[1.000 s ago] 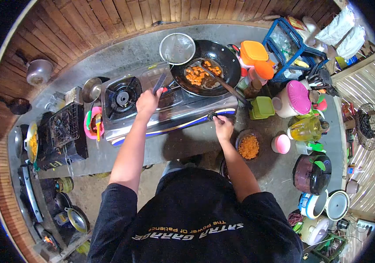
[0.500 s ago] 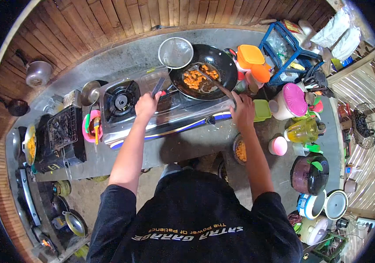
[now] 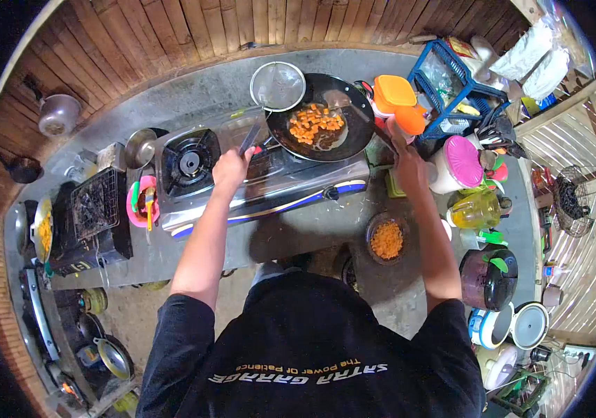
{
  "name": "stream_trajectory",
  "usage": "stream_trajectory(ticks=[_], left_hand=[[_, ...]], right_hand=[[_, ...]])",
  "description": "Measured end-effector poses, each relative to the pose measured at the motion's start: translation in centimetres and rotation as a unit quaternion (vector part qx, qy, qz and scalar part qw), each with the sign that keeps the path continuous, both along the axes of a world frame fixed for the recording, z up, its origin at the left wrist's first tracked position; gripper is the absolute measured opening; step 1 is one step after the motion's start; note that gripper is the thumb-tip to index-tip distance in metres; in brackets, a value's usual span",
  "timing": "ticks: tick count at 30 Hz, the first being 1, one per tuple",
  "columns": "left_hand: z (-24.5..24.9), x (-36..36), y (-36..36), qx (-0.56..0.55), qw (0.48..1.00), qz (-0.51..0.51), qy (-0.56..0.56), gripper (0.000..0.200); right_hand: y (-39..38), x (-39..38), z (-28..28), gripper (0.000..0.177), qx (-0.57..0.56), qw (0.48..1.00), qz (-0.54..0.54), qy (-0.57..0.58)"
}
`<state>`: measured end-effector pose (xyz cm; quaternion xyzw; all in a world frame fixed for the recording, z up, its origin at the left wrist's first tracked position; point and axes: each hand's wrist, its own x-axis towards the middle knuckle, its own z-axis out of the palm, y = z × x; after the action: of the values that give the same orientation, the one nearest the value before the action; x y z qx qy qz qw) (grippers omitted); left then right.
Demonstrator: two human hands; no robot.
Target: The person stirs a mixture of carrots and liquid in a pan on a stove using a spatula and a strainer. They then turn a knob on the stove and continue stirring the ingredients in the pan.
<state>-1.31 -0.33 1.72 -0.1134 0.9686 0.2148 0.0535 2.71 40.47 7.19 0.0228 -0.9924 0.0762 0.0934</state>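
Observation:
My left hand (image 3: 232,168) is closed at the handle end of a black wok (image 3: 357,125), beside the handle's red part. A dark flat strip (image 3: 248,141) stands up from this fist toward the strainer (image 3: 277,86). In the wok, diced orange pieces (image 3: 312,124) lie in a little oil, mostly left of centre. My right hand (image 3: 411,167) grips a spatula (image 3: 338,99) by its handle; the blade is at the wok's far side, apart from most of the pieces. The wok sits over the right side of a two-burner gas stove (image 3: 270,184).
Left of the wok is a bare burner (image 3: 190,162). A pink bowl (image 3: 142,202) with a brush stands further left. Below my right forearm's left side is a bowl of orange bits (image 3: 386,239). Orange-lidded tubs (image 3: 394,90), a pink-lidded container (image 3: 462,159) and an oil jug (image 3: 476,209) crowd the right.
My right hand has moved right and slightly down, drawing the spatula from among the orange pieces to the wok's far right side. My left hand stays at the handle.

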Motion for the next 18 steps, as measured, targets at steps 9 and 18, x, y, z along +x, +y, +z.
stream_trajectory(ticks=[9, 18], left_hand=[[-0.2, -0.1, -0.1, -0.003, 1.000, 0.002, -0.007, 0.059], [0.1, 0.1, -0.5, -0.010, 0.998, -0.057, -0.006, 0.065]], right_hand=[[0.8, -1.9, -1.6, 0.053, -0.054, 0.995, 0.018, -0.082], [1.5, -1.3, 0.4, 0.043, -0.111, 0.989, -0.020, -0.096]])
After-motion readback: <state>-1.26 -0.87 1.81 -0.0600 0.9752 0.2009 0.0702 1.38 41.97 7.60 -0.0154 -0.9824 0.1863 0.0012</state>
